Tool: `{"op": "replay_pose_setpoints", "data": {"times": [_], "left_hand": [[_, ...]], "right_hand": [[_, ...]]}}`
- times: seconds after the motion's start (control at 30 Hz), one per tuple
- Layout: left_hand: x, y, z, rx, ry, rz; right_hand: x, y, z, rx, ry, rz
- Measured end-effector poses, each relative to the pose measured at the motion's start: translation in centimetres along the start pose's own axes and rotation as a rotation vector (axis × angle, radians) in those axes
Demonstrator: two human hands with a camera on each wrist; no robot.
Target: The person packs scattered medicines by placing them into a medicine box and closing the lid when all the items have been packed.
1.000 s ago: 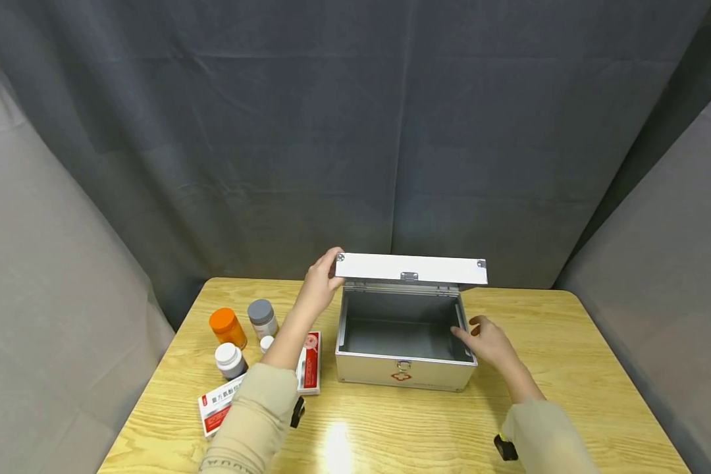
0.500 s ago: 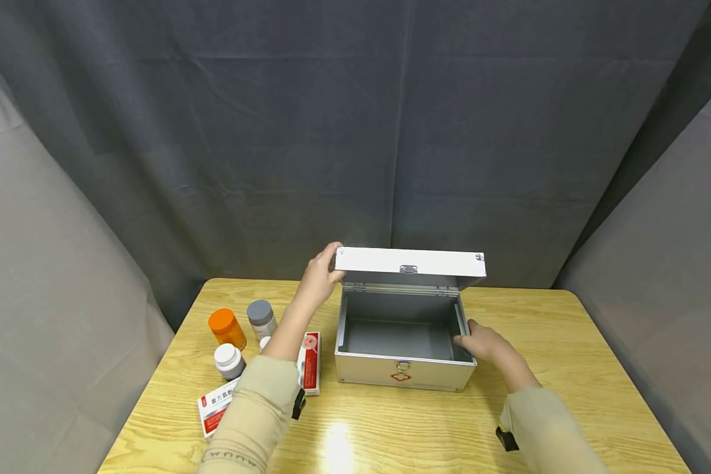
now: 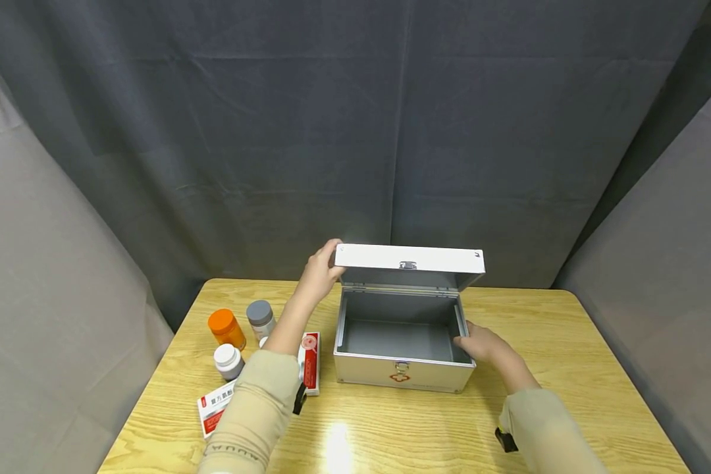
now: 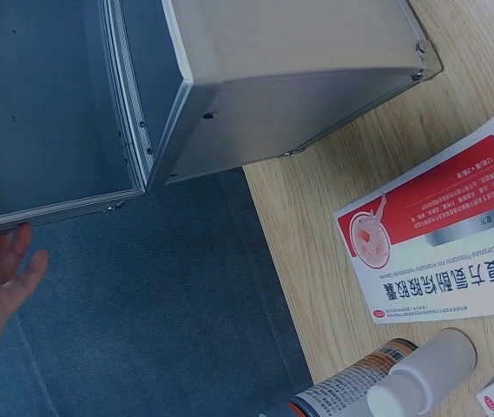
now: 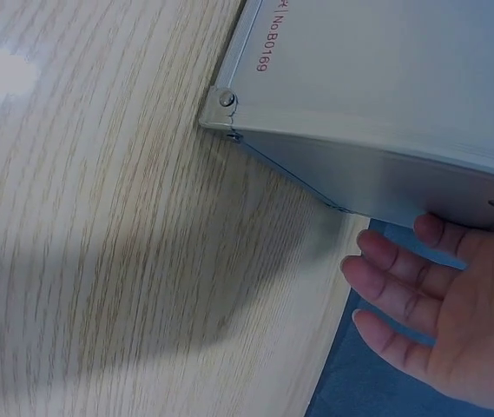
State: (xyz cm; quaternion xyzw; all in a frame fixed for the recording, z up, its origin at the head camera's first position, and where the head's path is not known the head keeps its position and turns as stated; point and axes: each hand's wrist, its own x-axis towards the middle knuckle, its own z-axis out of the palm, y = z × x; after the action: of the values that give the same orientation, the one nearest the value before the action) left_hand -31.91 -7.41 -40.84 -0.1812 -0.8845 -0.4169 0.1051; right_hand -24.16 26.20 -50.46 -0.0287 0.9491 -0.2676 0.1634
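Note:
A silver first-aid box (image 3: 405, 374) with a red cross emblem stands on the table. Its hinged lid (image 3: 411, 255) is partly raised, and the grey inside shows bare. At the lid's left end my left hand (image 3: 318, 273) holds on, fingers by the top corner and thumb by the lower edge. In the left wrist view the fingertips (image 4: 21, 236) meet the lid's side edge. My right hand (image 3: 484, 345) grips the box's right wall, thumb over the rim inside. Its other fingers (image 5: 394, 291) stay outside, one right at the wall in the right wrist view.
Left of the box stand an orange bottle (image 3: 226, 329), a grey-capped bottle (image 3: 262, 318) and a white-capped bottle (image 3: 228, 361). A small white bottle (image 4: 433, 369) is partly hidden by my forearm. Two red-and-white medicine boxes lie near, one (image 3: 311, 362) beside the first-aid box.
The lid has tilted further up, with my left hand rising along with it. My right hand has closed in on the right wall's rim. The bottles have stayed put.

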Motion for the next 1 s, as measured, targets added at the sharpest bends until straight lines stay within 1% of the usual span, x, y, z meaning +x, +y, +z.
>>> {"op": "replay_pose_setpoints", "data": {"times": [0.2,0.37,0.63,0.83,1.0], "left_hand": [[0.3,-0.1,-0.1,0.007,0.004,-0.008],[0.5,-0.2,-0.2,0.012,0.012,-0.004],[0.8,-0.2,-0.3,0.042,0.011,-0.026],[0.9,-0.2,-0.3,0.047,0.008,-0.036],[1.0,-0.2,-0.2,0.074,0.031,-0.034]], "right_hand": [[-0.2,-0.1,0.2,-0.004,-0.002,-0.01],[-0.2,0.0,0.5,-0.008,0.017,-0.022],[-0.5,-0.2,0.9,-0.006,0.05,-0.041],[-0.7,-0.1,1.2,0.021,0.046,-0.032],[-1.0,-0.2,1.4,0.011,0.051,-0.026]]}}
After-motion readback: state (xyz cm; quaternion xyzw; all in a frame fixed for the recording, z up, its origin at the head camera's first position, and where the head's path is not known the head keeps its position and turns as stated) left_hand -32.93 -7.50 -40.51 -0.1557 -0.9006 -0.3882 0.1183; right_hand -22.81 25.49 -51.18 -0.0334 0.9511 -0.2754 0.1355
